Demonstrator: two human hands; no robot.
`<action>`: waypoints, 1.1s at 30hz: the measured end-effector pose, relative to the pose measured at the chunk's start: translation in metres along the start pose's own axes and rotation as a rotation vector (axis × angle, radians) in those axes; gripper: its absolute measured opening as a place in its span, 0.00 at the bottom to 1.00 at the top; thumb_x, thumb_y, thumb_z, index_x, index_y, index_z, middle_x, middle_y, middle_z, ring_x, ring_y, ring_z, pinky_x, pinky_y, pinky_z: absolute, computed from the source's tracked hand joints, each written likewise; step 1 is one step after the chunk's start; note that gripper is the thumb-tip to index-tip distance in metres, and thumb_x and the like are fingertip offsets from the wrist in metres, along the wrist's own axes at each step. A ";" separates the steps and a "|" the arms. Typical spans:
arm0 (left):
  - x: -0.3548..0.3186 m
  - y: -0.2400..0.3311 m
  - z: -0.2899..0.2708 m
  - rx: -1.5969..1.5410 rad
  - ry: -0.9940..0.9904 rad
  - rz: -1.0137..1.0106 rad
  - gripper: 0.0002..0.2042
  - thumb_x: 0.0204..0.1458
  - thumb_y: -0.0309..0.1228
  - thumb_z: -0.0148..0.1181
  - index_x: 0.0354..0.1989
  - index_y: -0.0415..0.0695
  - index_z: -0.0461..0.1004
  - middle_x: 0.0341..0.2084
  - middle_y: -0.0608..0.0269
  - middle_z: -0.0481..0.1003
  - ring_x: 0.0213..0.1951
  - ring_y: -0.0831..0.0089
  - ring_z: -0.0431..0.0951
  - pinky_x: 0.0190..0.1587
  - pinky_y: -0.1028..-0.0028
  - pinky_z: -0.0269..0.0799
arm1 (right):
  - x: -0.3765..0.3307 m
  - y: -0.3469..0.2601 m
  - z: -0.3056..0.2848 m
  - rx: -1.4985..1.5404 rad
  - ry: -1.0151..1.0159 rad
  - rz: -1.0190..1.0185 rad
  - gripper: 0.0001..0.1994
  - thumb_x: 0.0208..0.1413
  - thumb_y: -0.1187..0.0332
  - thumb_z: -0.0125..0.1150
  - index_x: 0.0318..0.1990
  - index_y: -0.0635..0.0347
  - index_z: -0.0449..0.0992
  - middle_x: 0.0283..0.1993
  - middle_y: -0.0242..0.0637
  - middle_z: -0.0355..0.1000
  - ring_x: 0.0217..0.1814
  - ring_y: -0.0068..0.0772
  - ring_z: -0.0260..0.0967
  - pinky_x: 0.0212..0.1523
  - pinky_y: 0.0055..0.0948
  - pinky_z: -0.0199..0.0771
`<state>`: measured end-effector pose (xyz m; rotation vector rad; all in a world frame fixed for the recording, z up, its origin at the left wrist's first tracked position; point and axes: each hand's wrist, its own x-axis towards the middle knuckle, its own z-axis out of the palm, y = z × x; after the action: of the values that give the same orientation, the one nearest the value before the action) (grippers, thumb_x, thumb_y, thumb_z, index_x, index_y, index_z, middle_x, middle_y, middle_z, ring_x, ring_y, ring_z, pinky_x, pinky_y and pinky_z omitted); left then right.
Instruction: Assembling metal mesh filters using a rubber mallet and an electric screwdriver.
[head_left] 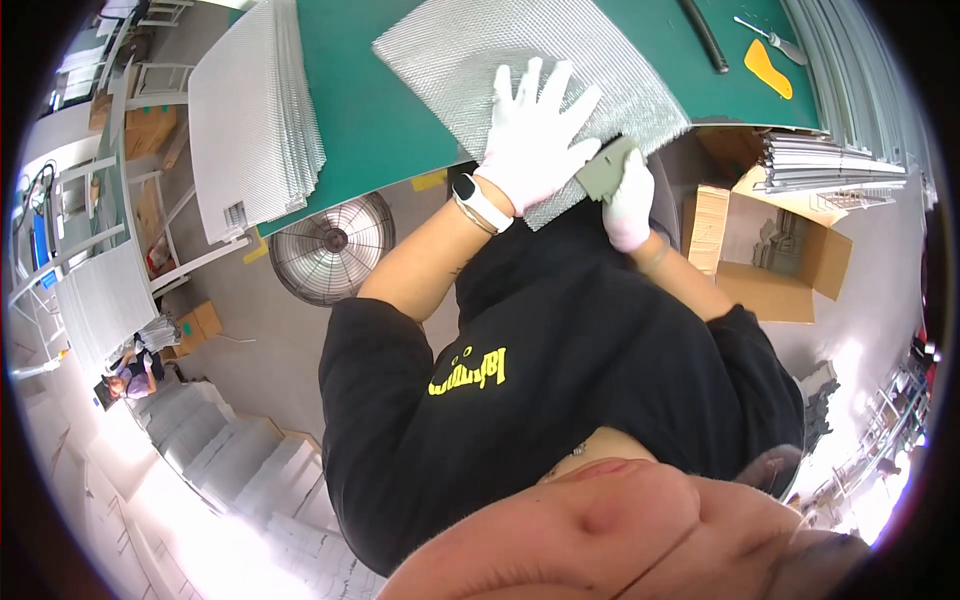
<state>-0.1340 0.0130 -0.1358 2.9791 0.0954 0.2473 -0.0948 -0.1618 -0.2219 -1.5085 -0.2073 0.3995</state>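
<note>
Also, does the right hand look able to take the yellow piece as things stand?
Probably not yet: the right hand holds a green pad. Otherwise, nothing seems to cover the yellow piece.

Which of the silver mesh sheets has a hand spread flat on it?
The mesh sheet set askew under the left hand, one corner jutting past the edge of the green table; the mesh stack to its left has no hand on it.
</note>
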 end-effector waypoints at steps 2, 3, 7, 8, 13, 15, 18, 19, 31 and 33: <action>-0.001 0.001 0.002 0.011 0.005 -0.016 0.30 0.59 0.52 0.52 0.70 0.57 0.65 0.70 0.47 0.59 0.70 0.40 0.56 0.70 0.38 0.41 | 0.015 -0.006 0.002 0.053 -0.061 0.074 0.16 0.73 0.60 0.44 0.44 0.62 0.75 0.38 0.31 0.74 0.38 0.21 0.67 0.41 0.28 0.70; 0.000 0.001 0.003 0.030 0.014 -0.032 0.30 0.60 0.51 0.52 0.70 0.57 0.64 0.70 0.46 0.59 0.70 0.40 0.56 0.70 0.38 0.40 | 0.019 -0.005 -0.002 0.125 -0.084 0.116 0.15 0.71 0.60 0.49 0.45 0.62 0.76 0.38 0.29 0.74 0.39 0.19 0.67 0.42 0.26 0.70; -0.006 0.003 0.006 -0.011 0.047 -0.037 0.28 0.60 0.48 0.52 0.68 0.55 0.66 0.68 0.45 0.61 0.69 0.40 0.58 0.70 0.38 0.42 | 0.033 -0.039 -0.011 0.026 -0.266 0.228 0.12 0.69 0.61 0.54 0.45 0.61 0.77 0.38 0.28 0.74 0.41 0.20 0.69 0.44 0.25 0.71; -0.008 0.006 0.005 -0.007 0.045 -0.033 0.28 0.60 0.48 0.52 0.68 0.55 0.66 0.68 0.45 0.61 0.69 0.40 0.58 0.70 0.38 0.42 | 0.034 -0.042 -0.015 0.057 -0.300 0.263 0.12 0.68 0.62 0.55 0.46 0.61 0.77 0.39 0.28 0.74 0.41 0.20 0.70 0.45 0.25 0.71; -0.021 0.030 -0.003 -0.100 0.023 -0.028 0.26 0.57 0.44 0.55 0.65 0.54 0.71 0.65 0.44 0.64 0.66 0.40 0.62 0.69 0.38 0.46 | -0.001 -0.042 -0.016 0.246 -0.089 0.255 0.10 0.65 0.67 0.59 0.47 0.64 0.78 0.41 0.30 0.75 0.42 0.20 0.71 0.43 0.24 0.73; -0.025 0.034 -0.003 -0.104 0.024 -0.015 0.26 0.56 0.43 0.56 0.64 0.54 0.71 0.65 0.44 0.65 0.65 0.41 0.62 0.69 0.38 0.46 | -0.007 -0.028 -0.018 0.331 -0.074 0.252 0.09 0.64 0.69 0.59 0.47 0.64 0.78 0.41 0.30 0.75 0.41 0.20 0.71 0.43 0.24 0.73; -0.024 0.037 -0.005 -0.108 0.013 -0.011 0.26 0.55 0.42 0.56 0.64 0.53 0.71 0.64 0.45 0.65 0.66 0.41 0.62 0.68 0.38 0.47 | -0.006 -0.028 -0.017 0.227 -0.070 0.217 0.11 0.66 0.68 0.58 0.50 0.65 0.76 0.45 0.31 0.76 0.46 0.22 0.72 0.48 0.26 0.73; -0.023 0.038 -0.007 -0.096 0.004 -0.017 0.26 0.55 0.42 0.56 0.64 0.53 0.71 0.64 0.46 0.66 0.66 0.41 0.61 0.68 0.37 0.47 | 0.000 -0.026 -0.015 0.227 -0.060 0.214 0.11 0.66 0.68 0.58 0.50 0.65 0.76 0.45 0.31 0.76 0.46 0.22 0.72 0.48 0.26 0.73; 0.022 -0.080 -0.034 -0.019 0.135 0.314 0.24 0.54 0.36 0.59 0.62 0.48 0.72 0.60 0.49 0.69 0.64 0.47 0.64 0.70 0.44 0.49 | 0.055 -0.086 -0.056 -0.449 -0.943 0.094 0.22 0.62 0.58 0.63 0.54 0.69 0.76 0.48 0.41 0.79 0.51 0.28 0.74 0.55 0.28 0.72; 0.014 -0.106 -0.027 -0.096 0.485 -0.013 0.29 0.57 0.35 0.60 0.67 0.41 0.64 0.61 0.48 0.67 0.65 0.49 0.64 0.71 0.49 0.50 | 0.070 -0.113 -0.081 -0.204 -0.850 0.070 0.19 0.62 0.61 0.62 0.53 0.67 0.77 0.49 0.41 0.79 0.52 0.30 0.75 0.56 0.31 0.73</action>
<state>-0.1304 0.1225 -0.1241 2.7566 0.1505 0.9367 0.0143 -0.2116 -0.1227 -1.4658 -0.8836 1.0919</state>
